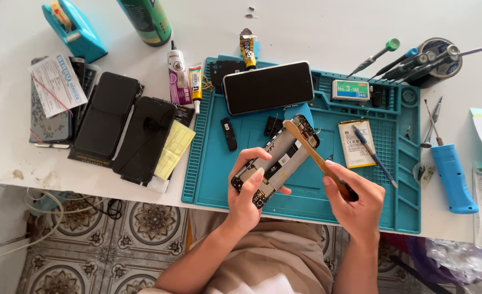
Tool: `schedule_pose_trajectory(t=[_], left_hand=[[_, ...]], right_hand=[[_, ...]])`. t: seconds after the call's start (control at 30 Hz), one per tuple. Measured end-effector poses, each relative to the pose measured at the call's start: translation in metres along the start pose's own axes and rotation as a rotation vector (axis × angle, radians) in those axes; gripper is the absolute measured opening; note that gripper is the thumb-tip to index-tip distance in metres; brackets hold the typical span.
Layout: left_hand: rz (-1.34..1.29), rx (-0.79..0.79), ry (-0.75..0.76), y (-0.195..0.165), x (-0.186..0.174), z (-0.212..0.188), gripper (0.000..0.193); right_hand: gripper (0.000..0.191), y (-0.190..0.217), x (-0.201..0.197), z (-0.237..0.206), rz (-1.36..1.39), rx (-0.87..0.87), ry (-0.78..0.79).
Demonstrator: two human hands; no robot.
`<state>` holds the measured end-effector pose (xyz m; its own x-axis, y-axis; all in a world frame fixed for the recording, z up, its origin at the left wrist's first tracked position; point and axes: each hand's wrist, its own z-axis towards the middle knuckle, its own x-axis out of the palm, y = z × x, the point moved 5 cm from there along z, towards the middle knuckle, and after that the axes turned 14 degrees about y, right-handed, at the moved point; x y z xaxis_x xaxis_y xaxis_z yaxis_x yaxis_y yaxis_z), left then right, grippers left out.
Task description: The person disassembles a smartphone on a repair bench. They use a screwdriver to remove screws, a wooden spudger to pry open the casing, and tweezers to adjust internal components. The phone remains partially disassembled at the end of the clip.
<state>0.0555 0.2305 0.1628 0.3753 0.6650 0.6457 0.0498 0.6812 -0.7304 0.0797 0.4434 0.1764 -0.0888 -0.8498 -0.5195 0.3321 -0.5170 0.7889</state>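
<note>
Below, the left hand (246, 190) grips an opened phone (276, 160) over the blue mat (306, 190) — the right hand's (355, 204) fingers close on a wooden pry stick (314, 155) touching it.

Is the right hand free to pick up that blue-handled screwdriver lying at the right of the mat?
Probably not at once. The right hand is closed on a wooden stick whose tip rests on the opened phone. The path to the blue-handled screwdriver looks unobstructed, but the fingers are occupied.
</note>
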Motion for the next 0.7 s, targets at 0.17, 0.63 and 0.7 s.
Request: schedule_pose_trajectory(t=[0.17,0.63,0.7], left_hand=[[-0.017,0.029,0.011,-0.0010,-0.0004,-0.0012,0.030],[-0.033,0.016,-0.010,-0.0009,-0.0010,-0.0007,0.033],[-0.026,0.018,-0.005,-0.0007,-0.0013,0.0006,0.033]], right_hand=[[0.028,-0.0053,-0.0031,-0.0016,-0.002,0.083,-0.082],[0.028,-0.0026,0.0002,-0.0021,0.028,-0.018,0.027],[0.027,-0.0084,-0.0024,-0.0030,0.014,0.089,-0.053]])
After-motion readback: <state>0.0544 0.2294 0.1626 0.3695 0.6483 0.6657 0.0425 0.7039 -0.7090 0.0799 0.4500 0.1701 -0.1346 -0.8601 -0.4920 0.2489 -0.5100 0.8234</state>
